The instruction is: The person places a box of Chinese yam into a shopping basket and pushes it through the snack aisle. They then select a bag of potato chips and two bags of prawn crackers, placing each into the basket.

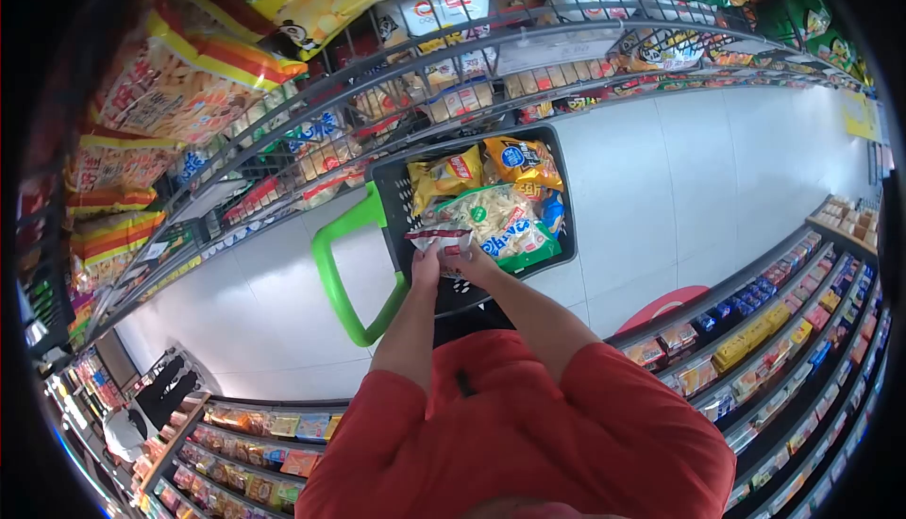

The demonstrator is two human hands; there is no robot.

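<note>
Below me stands a black shopping basket (569, 208) with a green handle (332, 269) swung to its left side. Over the basket's near left part, my left hand (427, 262) and my right hand (475, 262) are both closed on a small red and white packet (439, 235), one at each side. Right beside the packet, a large clear and green snack bag (495, 222) lies in the basket. Behind it are a yellow bag (448, 175) and an orange bag with a blue label (524, 162). A blue packet (553, 212) shows at the right wall.
Shelves of snack bags (189, 85) run along the far side and left. More packed shelves (755, 330) are at the near right and near left. A person in dark trousers (162, 392) is at the lower left. Pale floor tiles (679, 179) and a red floor marking (661, 309) lie right.
</note>
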